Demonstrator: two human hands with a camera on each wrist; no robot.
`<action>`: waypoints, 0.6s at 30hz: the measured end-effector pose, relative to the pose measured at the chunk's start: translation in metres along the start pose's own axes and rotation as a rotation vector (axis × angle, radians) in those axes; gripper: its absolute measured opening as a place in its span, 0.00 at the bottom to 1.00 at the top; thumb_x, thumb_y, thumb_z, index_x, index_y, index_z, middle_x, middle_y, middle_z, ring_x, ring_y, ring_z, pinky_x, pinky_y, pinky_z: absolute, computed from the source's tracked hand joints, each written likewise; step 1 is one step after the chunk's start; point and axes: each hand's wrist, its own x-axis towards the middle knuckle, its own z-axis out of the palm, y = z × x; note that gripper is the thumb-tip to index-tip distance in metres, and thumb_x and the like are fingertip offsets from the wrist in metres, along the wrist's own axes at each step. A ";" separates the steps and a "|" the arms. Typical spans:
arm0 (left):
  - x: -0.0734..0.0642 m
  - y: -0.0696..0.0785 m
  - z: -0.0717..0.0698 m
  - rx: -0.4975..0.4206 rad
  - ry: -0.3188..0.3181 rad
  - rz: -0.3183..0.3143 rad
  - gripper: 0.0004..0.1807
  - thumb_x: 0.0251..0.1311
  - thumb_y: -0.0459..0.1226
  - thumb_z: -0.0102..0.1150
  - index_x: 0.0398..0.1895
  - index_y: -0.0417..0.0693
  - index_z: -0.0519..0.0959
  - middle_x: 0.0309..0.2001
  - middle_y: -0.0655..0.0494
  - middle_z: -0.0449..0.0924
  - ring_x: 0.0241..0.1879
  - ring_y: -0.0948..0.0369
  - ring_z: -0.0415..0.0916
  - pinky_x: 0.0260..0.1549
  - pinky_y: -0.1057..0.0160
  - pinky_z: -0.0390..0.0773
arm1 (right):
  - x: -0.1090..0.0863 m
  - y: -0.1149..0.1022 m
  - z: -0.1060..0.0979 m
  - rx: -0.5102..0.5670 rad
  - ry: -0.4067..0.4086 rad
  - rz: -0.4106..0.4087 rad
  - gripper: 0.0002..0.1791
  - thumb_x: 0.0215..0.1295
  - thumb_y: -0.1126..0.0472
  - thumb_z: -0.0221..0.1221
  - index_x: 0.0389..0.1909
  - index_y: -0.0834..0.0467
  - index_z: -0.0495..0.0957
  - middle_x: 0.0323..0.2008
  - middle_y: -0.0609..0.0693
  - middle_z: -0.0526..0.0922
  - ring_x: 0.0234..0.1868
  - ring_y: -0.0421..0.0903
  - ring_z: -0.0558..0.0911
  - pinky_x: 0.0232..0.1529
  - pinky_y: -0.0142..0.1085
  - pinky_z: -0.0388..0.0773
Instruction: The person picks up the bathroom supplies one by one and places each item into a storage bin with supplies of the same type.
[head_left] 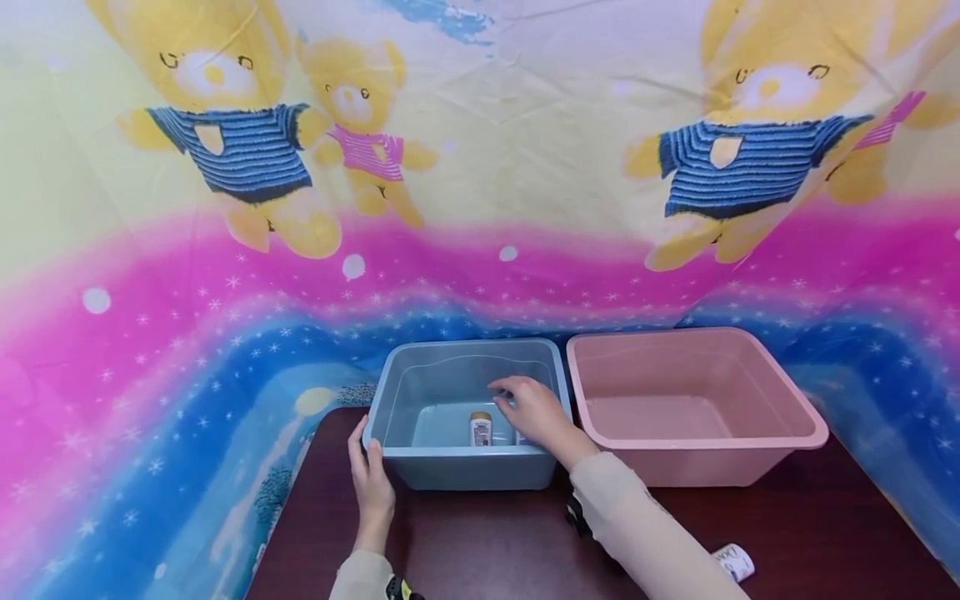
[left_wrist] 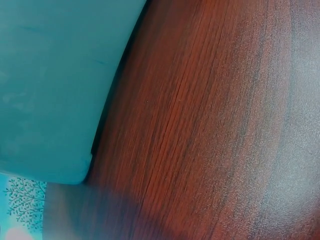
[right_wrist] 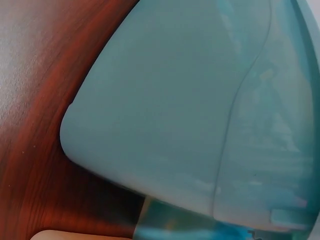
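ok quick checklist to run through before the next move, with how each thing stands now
1. Left hand on the blue tub: ok, it touches the near left corner.
2. Right hand free: ok, it is over the blue tub, with nothing visible in its fingers.
3. Gold-capped bottle in the blue tub: ok, visible inside.
4. Second item beside it: cannot tell, mostly hidden.
5. Pink tub free of contents: cannot tell, nothing shows but its front wall may hide some.
6. White container clear of the right sleeve: not ok, the sleeve partly overlaps it in the head view.
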 end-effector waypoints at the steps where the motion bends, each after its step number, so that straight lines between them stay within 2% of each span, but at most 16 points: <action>1: 0.000 0.000 0.000 0.000 0.000 -0.003 0.26 0.77 0.40 0.40 0.75 0.47 0.58 0.72 0.45 0.61 0.67 0.49 0.60 0.64 0.42 0.58 | -0.001 -0.001 0.000 -0.003 0.005 0.001 0.15 0.69 0.59 0.62 0.55 0.52 0.82 0.52 0.49 0.83 0.50 0.46 0.81 0.50 0.43 0.79; 8: 0.001 -0.002 -0.001 0.015 0.000 -0.003 0.26 0.77 0.43 0.40 0.75 0.48 0.58 0.71 0.49 0.61 0.67 0.53 0.60 0.64 0.43 0.58 | -0.013 -0.007 -0.005 -0.013 0.049 -0.007 0.15 0.68 0.57 0.62 0.54 0.50 0.83 0.51 0.49 0.83 0.54 0.48 0.80 0.53 0.45 0.77; 15: 0.001 -0.004 -0.001 0.030 -0.002 0.004 0.25 0.77 0.45 0.40 0.74 0.52 0.59 0.71 0.53 0.62 0.67 0.55 0.61 0.61 0.59 0.61 | -0.024 -0.010 -0.008 -0.014 0.101 -0.046 0.15 0.67 0.58 0.63 0.54 0.50 0.83 0.51 0.48 0.84 0.53 0.48 0.80 0.52 0.45 0.78; 18: 0.001 -0.004 -0.001 0.034 0.001 0.004 0.25 0.77 0.45 0.40 0.74 0.52 0.60 0.71 0.53 0.62 0.67 0.56 0.61 0.61 0.59 0.61 | -0.028 -0.011 -0.009 -0.011 0.131 -0.073 0.14 0.67 0.58 0.63 0.53 0.50 0.83 0.50 0.48 0.84 0.53 0.48 0.80 0.52 0.45 0.78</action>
